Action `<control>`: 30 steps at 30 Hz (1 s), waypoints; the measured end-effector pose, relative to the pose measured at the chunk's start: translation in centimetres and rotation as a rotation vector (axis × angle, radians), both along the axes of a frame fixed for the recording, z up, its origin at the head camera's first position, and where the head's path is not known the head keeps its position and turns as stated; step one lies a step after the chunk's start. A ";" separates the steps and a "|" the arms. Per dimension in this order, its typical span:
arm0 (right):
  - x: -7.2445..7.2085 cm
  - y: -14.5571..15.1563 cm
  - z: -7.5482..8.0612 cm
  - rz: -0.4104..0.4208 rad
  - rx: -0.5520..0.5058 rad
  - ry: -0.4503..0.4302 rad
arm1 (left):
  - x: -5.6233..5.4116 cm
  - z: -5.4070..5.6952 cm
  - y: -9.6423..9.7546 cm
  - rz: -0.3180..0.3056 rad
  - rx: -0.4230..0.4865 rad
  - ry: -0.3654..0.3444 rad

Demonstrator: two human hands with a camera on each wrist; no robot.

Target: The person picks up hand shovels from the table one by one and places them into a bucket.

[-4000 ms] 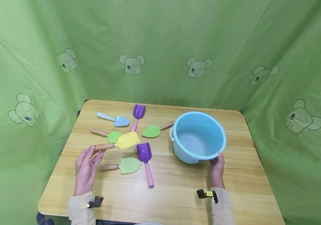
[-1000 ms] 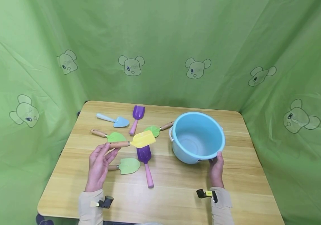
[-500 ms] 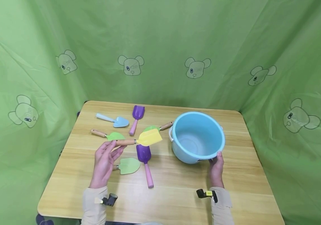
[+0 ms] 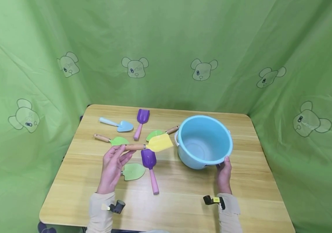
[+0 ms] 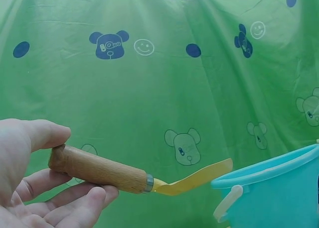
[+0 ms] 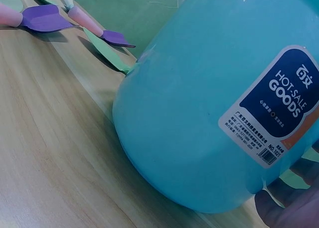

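Head view showed the left hand [image 4: 112, 168] low and left of centre, fingers and thumb pinched round the wooden handle of a yellow metal toy shovel [image 4: 151, 145] held off the pale wooden table [image 4: 183, 207]. Its yellow blade pointed toward the right of the frame and reached just beside the left rim of the round light blue plastic bucket [image 4: 203, 142], which stood at the middle of the frame. The right hand [image 4: 223, 176] sat at lower right of centre, thumb on the near rim of that bucket, fingers hidden behind the wall, so it gripped the edge.

Left wrist view had the left hand [image 5: 30, 188] in the lower left corner with the thumb on top of the handle and curled fingers beneath, the yellow metal toy shovel [image 5: 129, 175] running to the right, its blade tip near the bucket [image 5: 274, 193] at lower right.

Right wrist view was filled by the bucket [image 6: 209, 118] with a dark blue label, standing on the table [image 6: 45, 153].

On the table left of the bucket lay a purple plastic scoop with pink handle [image 4: 150, 168], a pale green spade [image 4: 133, 171] partly under the left hand, a second purple scoop [image 4: 141, 121], a light blue trowel [image 4: 117, 124], and two bright green trowels [image 4: 113, 140] [image 4: 160, 132]
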State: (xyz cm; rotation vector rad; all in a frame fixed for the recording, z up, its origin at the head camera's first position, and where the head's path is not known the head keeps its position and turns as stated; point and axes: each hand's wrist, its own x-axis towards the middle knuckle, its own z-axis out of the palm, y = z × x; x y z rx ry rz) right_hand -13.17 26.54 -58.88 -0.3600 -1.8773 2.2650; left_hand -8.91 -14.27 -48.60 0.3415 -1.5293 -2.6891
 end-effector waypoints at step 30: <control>0.2 0.1 0.4 0.010 0.011 -0.011 | -0.5 0.4 1.8 -0.021 0.023 0.048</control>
